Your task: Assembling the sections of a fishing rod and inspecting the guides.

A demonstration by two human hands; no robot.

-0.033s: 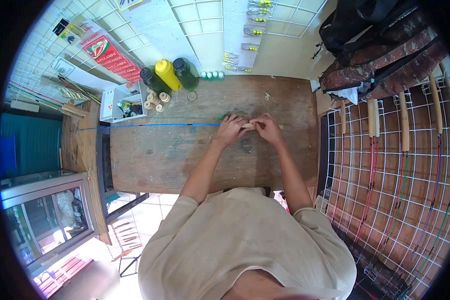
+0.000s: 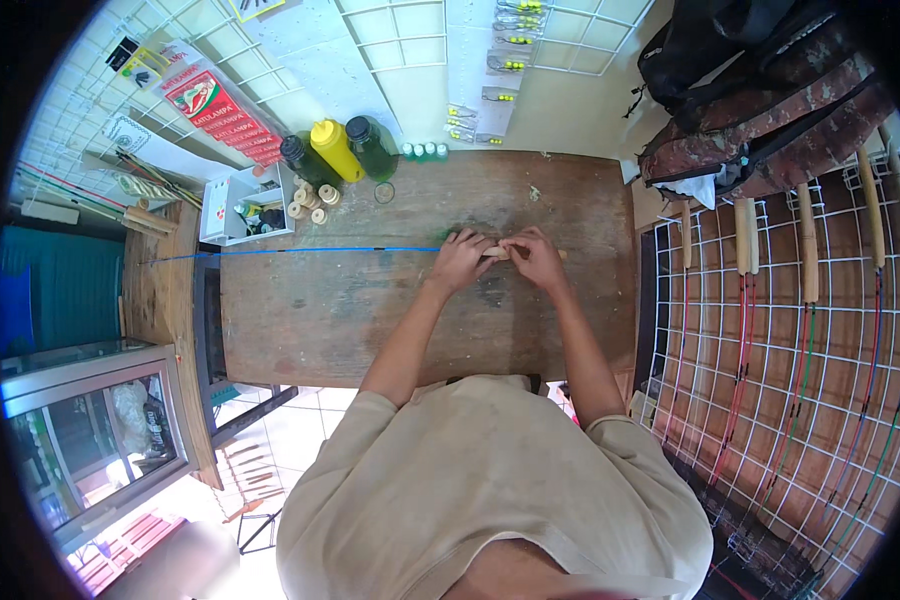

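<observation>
Both hands meet in the middle of the wooden workbench (image 2: 370, 320). The left hand (image 2: 462, 258) and right hand (image 2: 537, 256) pinch the pale handle end of a thin blue rod (image 2: 300, 251), which lies flat across the bench so it stays steady.

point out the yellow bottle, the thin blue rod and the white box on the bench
yellow bottle (image 2: 336, 150), head view, on its yellow body.
thin blue rod (image 2: 300, 250), head view, on its shaft left of the hands.
white box (image 2: 213, 210), head view, on its left wall.
</observation>
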